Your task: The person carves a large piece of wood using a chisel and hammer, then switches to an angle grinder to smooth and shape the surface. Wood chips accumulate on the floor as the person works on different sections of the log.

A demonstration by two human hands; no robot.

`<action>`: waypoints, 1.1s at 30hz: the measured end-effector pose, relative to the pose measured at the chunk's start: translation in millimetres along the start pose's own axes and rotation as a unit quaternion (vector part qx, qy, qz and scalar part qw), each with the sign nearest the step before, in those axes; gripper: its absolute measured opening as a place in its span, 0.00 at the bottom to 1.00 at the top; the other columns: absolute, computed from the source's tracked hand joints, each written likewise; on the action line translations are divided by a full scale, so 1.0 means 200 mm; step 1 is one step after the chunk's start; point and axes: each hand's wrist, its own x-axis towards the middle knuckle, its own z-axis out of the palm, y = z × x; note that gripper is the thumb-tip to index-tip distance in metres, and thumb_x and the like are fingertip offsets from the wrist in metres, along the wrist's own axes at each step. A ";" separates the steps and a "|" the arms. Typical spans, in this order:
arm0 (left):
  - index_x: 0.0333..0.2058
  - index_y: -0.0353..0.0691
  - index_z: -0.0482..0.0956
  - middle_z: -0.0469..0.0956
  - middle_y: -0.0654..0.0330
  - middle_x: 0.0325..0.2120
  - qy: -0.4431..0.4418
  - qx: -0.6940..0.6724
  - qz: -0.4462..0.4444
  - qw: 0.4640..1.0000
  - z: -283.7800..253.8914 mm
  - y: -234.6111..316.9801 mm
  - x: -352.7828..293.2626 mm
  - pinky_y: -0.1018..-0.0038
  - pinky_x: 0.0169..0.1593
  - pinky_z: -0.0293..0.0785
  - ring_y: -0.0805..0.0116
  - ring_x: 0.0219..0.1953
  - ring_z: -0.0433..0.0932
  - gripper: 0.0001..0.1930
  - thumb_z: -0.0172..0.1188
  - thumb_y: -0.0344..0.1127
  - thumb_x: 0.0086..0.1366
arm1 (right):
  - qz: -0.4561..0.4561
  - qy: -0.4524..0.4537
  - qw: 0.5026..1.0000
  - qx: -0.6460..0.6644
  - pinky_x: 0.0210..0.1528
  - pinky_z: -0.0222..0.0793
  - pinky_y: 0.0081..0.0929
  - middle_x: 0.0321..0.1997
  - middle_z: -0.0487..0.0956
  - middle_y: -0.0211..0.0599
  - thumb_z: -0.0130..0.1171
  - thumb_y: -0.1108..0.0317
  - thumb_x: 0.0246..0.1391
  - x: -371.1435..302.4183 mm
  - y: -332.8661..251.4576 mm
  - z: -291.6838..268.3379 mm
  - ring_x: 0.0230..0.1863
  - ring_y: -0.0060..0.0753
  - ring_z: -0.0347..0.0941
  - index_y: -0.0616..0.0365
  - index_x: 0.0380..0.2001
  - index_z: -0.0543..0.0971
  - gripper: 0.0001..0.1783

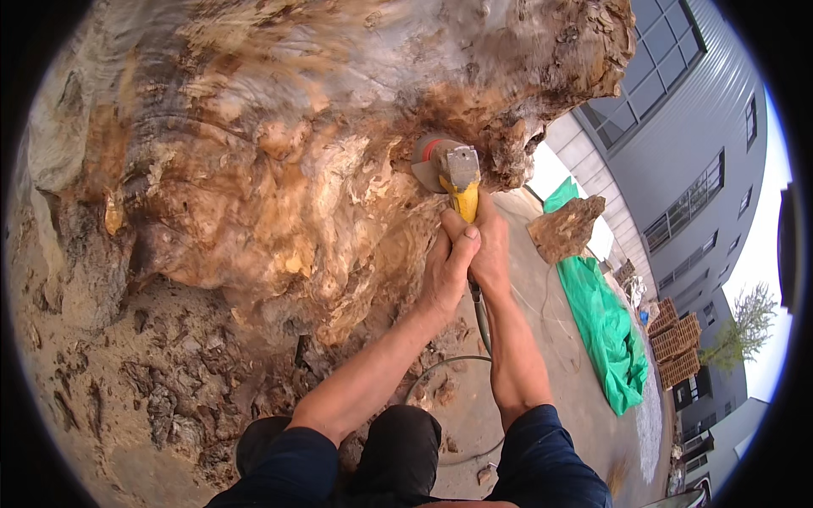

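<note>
A yellow angle grinder with a grey metal head is held between my two hands. Its round disc, with a reddish ring, lies against the big gnarled tree stump; whether it touches the wood I cannot tell. My left hand is closed around the grinder's body, thumb on top. Wrapped round the same body from the other side is my right hand, close against the left. A dark cord or hose runs down from the tool's rear end between my forearms.
Bark chips and wood debris cover the ground at lower left. The hose loops near my knees. To the right lie a loose wood chunk, a green tarp and stacked brown pallets, beside a grey building.
</note>
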 end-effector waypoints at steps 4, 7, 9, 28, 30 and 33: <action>0.62 0.35 0.67 0.70 0.60 0.52 0.010 -0.024 0.009 1.000 0.00 0.03 0.00 0.69 0.63 0.65 0.72 0.56 0.67 0.29 0.52 0.53 0.75 | -0.022 -0.001 1.000 0.005 0.34 0.72 0.40 0.27 0.81 0.51 0.67 0.59 0.54 0.01 0.02 0.03 0.29 0.38 0.76 0.67 0.42 0.77 0.21; 0.63 0.35 0.67 0.70 0.60 0.53 0.002 -0.005 0.011 1.000 -0.02 0.02 0.00 0.69 0.63 0.65 0.72 0.56 0.67 0.29 0.52 0.52 0.76 | -0.023 0.014 1.000 -0.002 0.34 0.73 0.42 0.28 0.81 0.53 0.66 0.60 0.56 0.00 0.01 0.04 0.29 0.44 0.78 0.66 0.43 0.77 0.20; 0.64 0.35 0.67 0.70 0.61 0.53 0.003 -0.011 -0.008 1.000 -0.02 0.05 0.00 0.69 0.64 0.65 0.72 0.57 0.67 0.29 0.52 0.51 0.76 | -0.026 0.004 1.000 -0.006 0.36 0.74 0.44 0.30 0.82 0.57 0.65 0.63 0.58 0.01 -0.03 0.03 0.32 0.52 0.81 0.64 0.45 0.75 0.18; 0.66 0.30 0.63 0.70 0.56 0.55 0.018 0.034 -0.014 0.999 0.04 0.06 -0.11 0.67 0.64 0.65 0.67 0.58 0.68 0.35 0.55 0.55 0.74 | 0.066 -0.011 0.998 -0.007 0.37 0.75 0.40 0.29 0.82 0.54 0.66 0.61 0.52 -0.07 -0.05 -0.04 0.31 0.40 0.80 0.67 0.43 0.77 0.21; 0.67 0.30 0.62 0.70 0.54 0.55 0.013 0.045 -0.022 0.999 0.06 0.09 -0.14 0.67 0.64 0.65 0.66 0.59 0.68 0.36 0.55 0.54 0.74 | 0.077 -0.011 0.997 0.003 0.38 0.75 0.40 0.30 0.82 0.54 0.66 0.61 0.52 -0.09 -0.07 -0.05 0.31 0.40 0.80 0.67 0.43 0.78 0.21; 0.67 0.31 0.62 0.70 0.53 0.56 0.005 0.041 -0.025 0.999 0.05 0.09 -0.13 0.67 0.65 0.64 0.66 0.60 0.68 0.35 0.55 0.54 0.74 | 0.070 -0.001 0.998 -0.007 0.37 0.74 0.38 0.29 0.82 0.50 0.66 0.61 0.53 -0.10 -0.05 -0.05 0.31 0.37 0.79 0.67 0.44 0.78 0.22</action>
